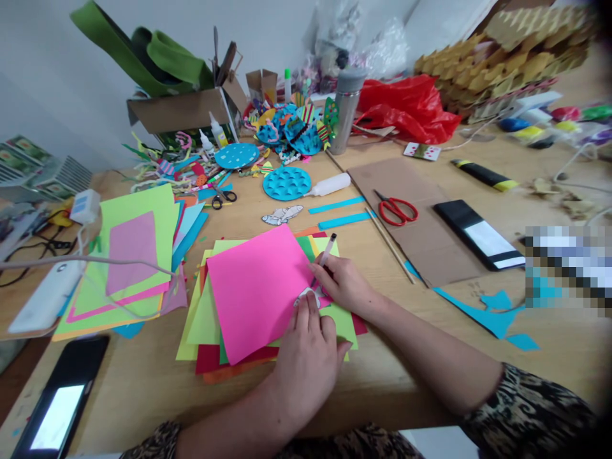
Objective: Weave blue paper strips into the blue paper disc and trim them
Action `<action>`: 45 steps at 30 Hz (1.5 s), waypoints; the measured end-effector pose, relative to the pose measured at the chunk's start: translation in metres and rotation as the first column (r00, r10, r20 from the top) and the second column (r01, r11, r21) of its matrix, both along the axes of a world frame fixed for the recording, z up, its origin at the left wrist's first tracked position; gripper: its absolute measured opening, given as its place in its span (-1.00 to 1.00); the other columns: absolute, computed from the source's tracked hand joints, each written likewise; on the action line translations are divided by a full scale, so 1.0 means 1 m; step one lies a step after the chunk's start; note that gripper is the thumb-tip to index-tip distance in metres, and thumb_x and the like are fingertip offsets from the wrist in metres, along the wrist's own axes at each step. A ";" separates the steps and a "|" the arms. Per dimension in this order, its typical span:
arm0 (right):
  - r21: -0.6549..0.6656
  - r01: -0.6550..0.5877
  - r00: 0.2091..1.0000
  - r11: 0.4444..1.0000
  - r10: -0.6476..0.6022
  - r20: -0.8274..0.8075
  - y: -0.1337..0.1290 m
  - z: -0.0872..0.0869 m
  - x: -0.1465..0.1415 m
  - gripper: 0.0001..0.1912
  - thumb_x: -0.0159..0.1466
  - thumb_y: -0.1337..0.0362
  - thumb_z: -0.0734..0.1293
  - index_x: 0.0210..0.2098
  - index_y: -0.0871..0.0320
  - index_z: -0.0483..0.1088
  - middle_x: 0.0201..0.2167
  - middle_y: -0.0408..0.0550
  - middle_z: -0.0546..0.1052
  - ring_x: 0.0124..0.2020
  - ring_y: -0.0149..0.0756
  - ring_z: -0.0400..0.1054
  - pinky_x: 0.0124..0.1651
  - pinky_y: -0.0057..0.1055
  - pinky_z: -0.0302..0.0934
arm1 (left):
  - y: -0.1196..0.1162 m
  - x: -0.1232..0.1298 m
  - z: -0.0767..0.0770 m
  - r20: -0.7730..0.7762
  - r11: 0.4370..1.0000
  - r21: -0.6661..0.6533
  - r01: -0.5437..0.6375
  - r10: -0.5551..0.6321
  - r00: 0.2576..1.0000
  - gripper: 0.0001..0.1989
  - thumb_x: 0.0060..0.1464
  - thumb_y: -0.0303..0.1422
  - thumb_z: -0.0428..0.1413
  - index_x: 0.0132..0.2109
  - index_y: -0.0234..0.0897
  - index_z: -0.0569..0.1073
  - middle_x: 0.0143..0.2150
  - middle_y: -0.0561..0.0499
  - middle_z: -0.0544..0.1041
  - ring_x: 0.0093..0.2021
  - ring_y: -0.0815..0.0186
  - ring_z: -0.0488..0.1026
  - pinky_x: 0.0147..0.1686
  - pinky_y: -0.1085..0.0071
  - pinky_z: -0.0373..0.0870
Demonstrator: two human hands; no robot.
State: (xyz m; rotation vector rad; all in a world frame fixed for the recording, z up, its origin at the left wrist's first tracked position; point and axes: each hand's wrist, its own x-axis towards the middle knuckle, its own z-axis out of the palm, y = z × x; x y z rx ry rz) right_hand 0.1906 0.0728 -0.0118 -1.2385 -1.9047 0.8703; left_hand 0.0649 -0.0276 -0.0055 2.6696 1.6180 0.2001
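In the head view, my right hand (347, 287) grips a pen (327, 250) with a clear barrel and dark cap end, its tip low by the right edge of a bright pink paper sheet (258, 287). My left hand (308, 347) lies over the sheet's lower right, fingers stretched out and pressing a small white paper cutout (306, 295) against it. Those fingers cover most of the cutout, so its shape is hidden. Beneath the pink sheet is a fanned stack of coloured paper (201, 331) in yellow, green, red and orange.
Beyond the stack lie paper fish cutouts (282, 215), a blue scalloped disc (287, 183) and a white glue bottle (331, 185). Red scissors (396, 209) and a phone (478, 234) rest on cardboard (430, 255) at right. Another phone (67, 395) and more paper (162, 197) are at left.
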 end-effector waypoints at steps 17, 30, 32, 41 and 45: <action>-0.117 -0.160 0.985 0.980 0.166 0.046 0.004 0.013 0.014 -0.67 0.35 0.18 0.14 -0.51 0.16 0.23 -0.63 -0.18 0.32 -0.60 -0.46 0.16 -0.48 -0.47 0.03 | 0.004 -0.002 -0.005 -0.024 0.996 0.090 0.028 -0.026 0.999 -0.38 0.12 -0.11 0.09 0.13 -0.57 0.31 0.12 -0.42 0.38 0.14 -0.06 0.32 0.06 0.08 0.35; -0.125 -0.142 0.990 0.982 0.144 0.005 0.005 0.003 0.017 -0.73 0.30 0.17 0.21 -0.45 0.19 0.32 -0.64 -0.19 0.33 -0.61 -0.46 0.17 -0.51 -0.48 0.03 | 0.012 -0.003 -0.007 0.056 0.998 0.054 0.012 -0.015 0.998 -0.44 0.11 -0.20 0.12 0.13 -0.57 0.31 0.03 -0.32 0.40 0.03 0.00 0.32 -0.04 0.07 0.39; -0.114 -0.123 0.992 0.986 0.126 0.019 0.005 0.004 0.017 -0.73 0.30 0.17 0.20 -0.46 0.18 0.30 -0.65 -0.19 0.32 -0.62 -0.46 0.16 -0.52 -0.48 0.03 | 0.012 -0.003 -0.007 0.063 0.998 0.056 0.010 -0.014 0.998 -0.46 0.13 -0.21 0.10 0.12 -0.55 0.31 0.02 -0.32 0.41 0.03 0.00 0.31 -0.04 0.07 0.39; -0.102 -0.060 0.997 0.993 0.064 0.037 0.007 0.008 0.017 -0.74 0.30 0.19 0.19 -0.48 0.17 0.29 -0.64 -0.19 0.32 -0.60 -0.44 0.17 -0.50 -0.47 0.03 | 0.012 -0.003 -0.004 0.071 1.000 0.029 0.006 -0.008 0.997 -0.47 0.13 -0.22 0.11 0.12 -0.53 0.30 0.03 -0.30 0.41 0.05 0.01 0.31 -0.03 0.07 0.38; -0.089 -0.038 0.997 0.995 0.044 0.061 0.007 0.008 0.018 -0.74 0.30 0.20 0.19 -0.48 0.17 0.28 -0.64 -0.19 0.31 -0.61 -0.44 0.15 -0.50 -0.47 0.01 | 0.013 -0.003 -0.004 0.055 1.000 0.028 0.010 -0.011 0.998 -0.47 0.12 -0.21 0.11 0.12 -0.53 0.30 0.03 -0.29 0.40 0.04 0.02 0.31 -0.03 0.08 0.38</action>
